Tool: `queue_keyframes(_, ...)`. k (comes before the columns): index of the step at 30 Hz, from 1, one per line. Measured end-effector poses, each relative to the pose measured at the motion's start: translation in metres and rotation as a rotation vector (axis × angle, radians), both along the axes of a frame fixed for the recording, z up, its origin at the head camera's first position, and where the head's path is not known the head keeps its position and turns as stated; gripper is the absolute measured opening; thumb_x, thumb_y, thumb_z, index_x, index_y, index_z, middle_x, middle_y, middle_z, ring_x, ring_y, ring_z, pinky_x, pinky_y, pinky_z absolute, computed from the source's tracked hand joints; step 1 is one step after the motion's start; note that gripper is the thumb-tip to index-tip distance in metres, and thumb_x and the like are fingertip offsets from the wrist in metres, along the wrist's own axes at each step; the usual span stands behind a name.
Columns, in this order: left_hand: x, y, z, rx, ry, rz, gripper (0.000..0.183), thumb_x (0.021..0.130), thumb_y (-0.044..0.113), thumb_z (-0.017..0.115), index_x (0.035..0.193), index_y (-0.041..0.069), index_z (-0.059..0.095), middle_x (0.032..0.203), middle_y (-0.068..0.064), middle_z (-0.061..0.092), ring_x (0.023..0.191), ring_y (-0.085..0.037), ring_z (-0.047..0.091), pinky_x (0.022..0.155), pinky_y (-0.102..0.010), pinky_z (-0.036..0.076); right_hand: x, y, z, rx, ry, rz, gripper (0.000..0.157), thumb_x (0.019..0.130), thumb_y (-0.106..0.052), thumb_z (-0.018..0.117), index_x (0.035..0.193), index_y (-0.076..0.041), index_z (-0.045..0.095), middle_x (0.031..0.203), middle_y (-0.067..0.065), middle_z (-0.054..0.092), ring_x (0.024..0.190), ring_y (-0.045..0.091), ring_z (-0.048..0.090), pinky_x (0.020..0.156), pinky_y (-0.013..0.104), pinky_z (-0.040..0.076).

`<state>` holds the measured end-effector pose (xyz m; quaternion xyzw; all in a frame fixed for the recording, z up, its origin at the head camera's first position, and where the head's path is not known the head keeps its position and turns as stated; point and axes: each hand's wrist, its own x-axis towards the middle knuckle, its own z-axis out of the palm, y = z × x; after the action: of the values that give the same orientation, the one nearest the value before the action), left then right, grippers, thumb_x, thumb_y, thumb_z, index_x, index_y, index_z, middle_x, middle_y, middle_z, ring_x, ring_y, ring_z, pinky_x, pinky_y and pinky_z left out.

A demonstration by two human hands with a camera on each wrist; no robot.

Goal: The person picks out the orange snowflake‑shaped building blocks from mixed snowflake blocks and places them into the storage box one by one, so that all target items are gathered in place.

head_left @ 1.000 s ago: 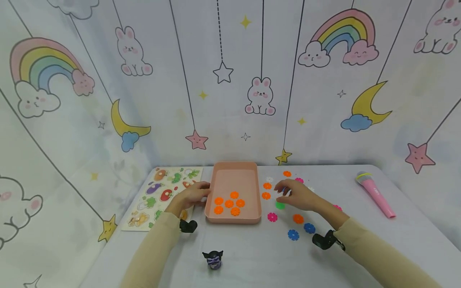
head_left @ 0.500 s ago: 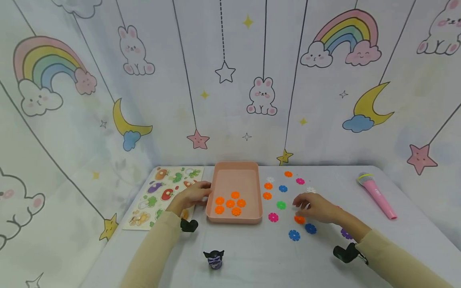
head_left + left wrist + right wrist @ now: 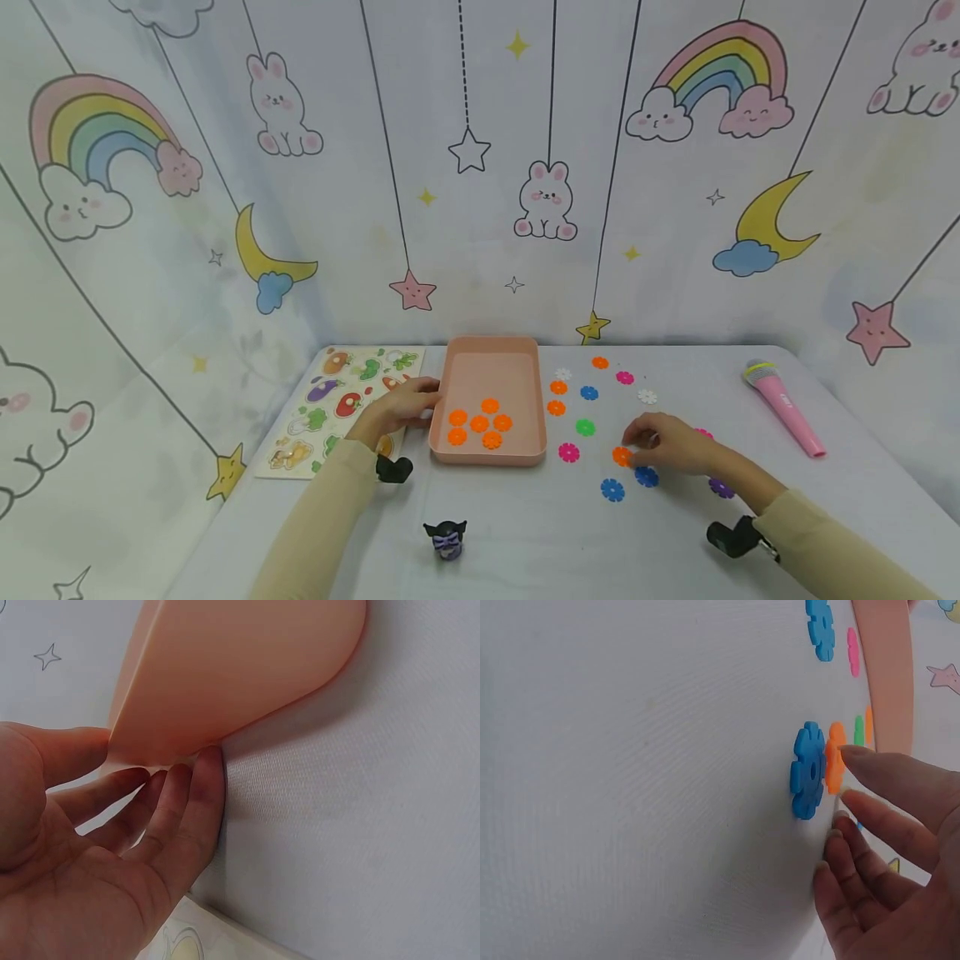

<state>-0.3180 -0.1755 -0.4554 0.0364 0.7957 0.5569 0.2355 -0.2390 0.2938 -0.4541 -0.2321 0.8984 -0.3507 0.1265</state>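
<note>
My left hand (image 3: 400, 411) grips the left side of a shallow peach tray (image 3: 491, 371); in the left wrist view its thumb presses the wall while the fingers reach beneath the bottom edge. Several orange flower-shaped plastic discs (image 3: 478, 424) lie in the tray's near half. Over the table at right, my right hand (image 3: 671, 443) has thumb and forefinger, loosely bent, right at an orange disc (image 3: 835, 761) lying on the cloth. A blue disc (image 3: 808, 772) lies beside that one, on the near side of the thumb. The other right fingers rest close to the cloth.
More discs lie right of the tray: green (image 3: 585, 427), pink (image 3: 569, 452), white (image 3: 647, 397), purple (image 3: 722, 487). A pink toy microphone (image 3: 787, 410) lies far right. A vegetable puzzle board (image 3: 315, 421) sits left; a small black-and-purple figurine (image 3: 447, 541) stands in front.
My right hand has moved right and nearer to me, from beside the green disc down to the orange disc. The left hand stays on the tray.
</note>
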Motion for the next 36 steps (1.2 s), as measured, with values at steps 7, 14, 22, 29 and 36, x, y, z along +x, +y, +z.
queue_keyframes(7, 0.0, -0.002, 0.0, 0.003, 0.001, 0.014, 0.05, 0.108, 0.018, 0.05, 0.153, -0.001, 0.04, 0.146, -0.019, 0.053, 0.122, -0.03, 0.058, 0.099, -0.044, 0.055, -0.003, -0.002, -0.003, 0.0, 0.008, 0.016, 0.026, 0.09, -0.019, 0.079, 0.11, -0.006, 0.068, 0.102, 0.003, 0.064, 0.095, 0.021, 0.055, 0.077, 0.022, 0.052)
queue_keyframes(14, 0.001, -0.005, 0.0, -0.004, 0.003, 0.019, 0.05, 0.108, 0.019, 0.05, 0.153, -0.001, 0.041, 0.147, -0.019, 0.052, 0.123, -0.031, 0.058, 0.1, -0.046, 0.054, -0.003, -0.006, -0.003, 0.006, 0.017, 0.018, 0.022, 0.091, -0.018, 0.078, 0.106, -0.007, 0.067, 0.101, 0.001, 0.063, 0.093, 0.02, 0.055, 0.077, 0.021, 0.052)
queue_keyframes(22, 0.003, -0.008, 0.001, -0.005, 0.002, 0.026, 0.051, 0.108, 0.018, 0.049, 0.154, -0.001, 0.039, 0.147, -0.019, 0.051, 0.125, -0.031, 0.057, 0.1, -0.046, 0.054, -0.006, -0.008, 0.0, -0.017, 0.004, 0.021, 0.013, 0.094, -0.013, 0.074, 0.103, -0.005, 0.068, 0.093, 0.001, 0.064, 0.085, 0.016, 0.058, 0.074, 0.02, 0.054)
queue_keyframes(29, 0.003, -0.003, 0.002, -0.003, -0.001, 0.015, 0.051, 0.108, 0.02, 0.051, 0.153, -0.001, 0.041, 0.144, -0.018, 0.054, 0.123, -0.03, 0.057, 0.101, -0.046, 0.054, -0.008, -0.003, 0.001, -0.015, -0.017, 0.022, 0.01, 0.096, -0.012, 0.07, 0.103, -0.004, 0.069, 0.093, 0.001, 0.067, 0.085, 0.015, 0.06, 0.076, 0.021, 0.055)
queue_keyframes(36, 0.0, 0.002, -0.001, -0.003, -0.003, 0.021, 0.051, 0.108, 0.019, 0.051, 0.153, -0.001, 0.041, 0.143, -0.018, 0.055, 0.12, -0.029, 0.058, 0.099, -0.045, 0.055, -0.013, -0.011, 0.008, -0.031, 0.027, -0.005, 0.012, 0.095, -0.012, 0.07, 0.104, -0.005, 0.071, 0.096, 0.001, 0.068, 0.087, 0.017, 0.061, 0.078, 0.02, 0.055)
